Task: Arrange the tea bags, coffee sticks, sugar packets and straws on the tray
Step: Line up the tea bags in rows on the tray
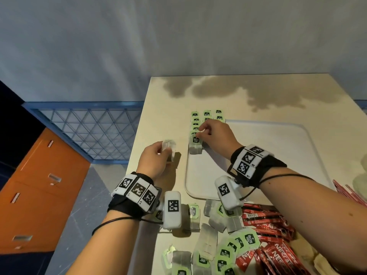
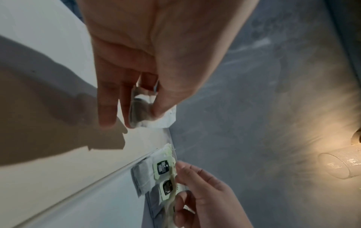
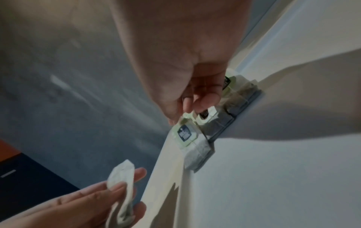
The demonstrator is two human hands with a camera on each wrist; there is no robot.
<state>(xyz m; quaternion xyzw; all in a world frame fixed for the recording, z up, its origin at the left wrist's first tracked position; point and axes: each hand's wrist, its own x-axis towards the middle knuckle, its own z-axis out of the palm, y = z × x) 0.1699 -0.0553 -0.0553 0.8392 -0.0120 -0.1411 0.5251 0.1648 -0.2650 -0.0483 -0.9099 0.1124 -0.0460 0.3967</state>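
A white tray lies on the table. Rows of green-tagged tea bags run along its far left corner. My right hand pinches the green tag of the nearest tea bag in the left row; in the right wrist view the right hand's fingertips meet at the top of that tea bag's tag. My left hand hovers left of the tray and holds another tea bag between thumb and fingers, also seen in the left wrist view as a white tea bag.
A loose heap of tea bags and red coffee sticks lies at the table's near edge. The table's left edge is close to my left hand; below it stand an orange cabinet and a blue mesh crate.
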